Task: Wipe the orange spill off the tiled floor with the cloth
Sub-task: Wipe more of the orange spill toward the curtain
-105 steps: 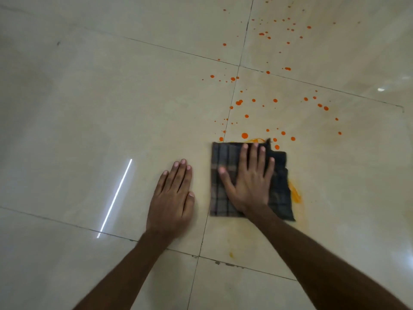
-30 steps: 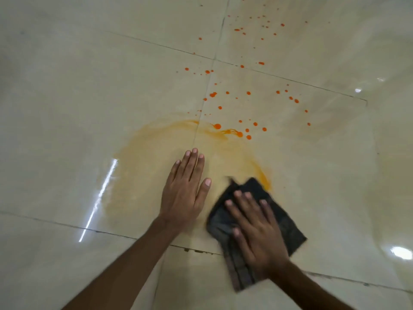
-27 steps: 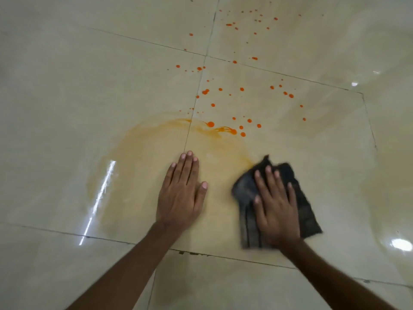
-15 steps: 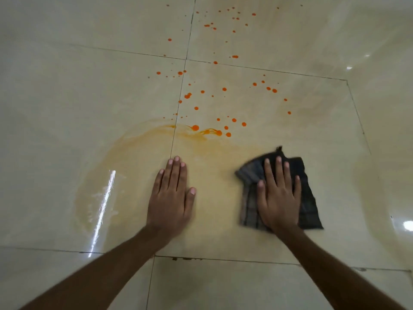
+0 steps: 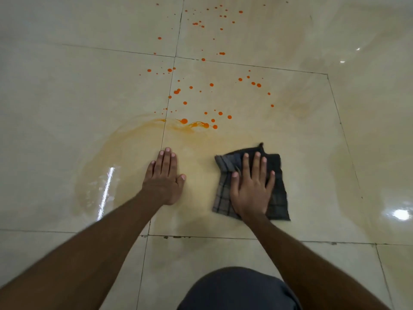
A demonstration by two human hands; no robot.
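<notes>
A dark checked cloth (image 5: 277, 198) lies folded and flat on the cream tiled floor (image 5: 67, 97). My right hand (image 5: 250, 189) presses on it, palm down with fingers spread. My left hand (image 5: 164, 177) rests flat on the bare tile to the left of the cloth, holding nothing. Orange drops (image 5: 212, 104) are scattered over the tiles beyond both hands, with a thicker streak (image 5: 196, 125) nearest. A pale orange smear (image 5: 116, 153) curves from that streak down to the left of my left hand.
Dark grout lines cross the floor, one running between my hands (image 5: 165, 130). My knee in dark fabric (image 5: 237, 289) shows at the bottom edge. Light glare spots sit on the tiles at the left (image 5: 107, 184) and right (image 5: 401, 214).
My right hand slid the cloth from near my left hand out to the right, and it now lies flatter. A wide orange smear has appeared since the earliest frame. My left hand stays planted.
</notes>
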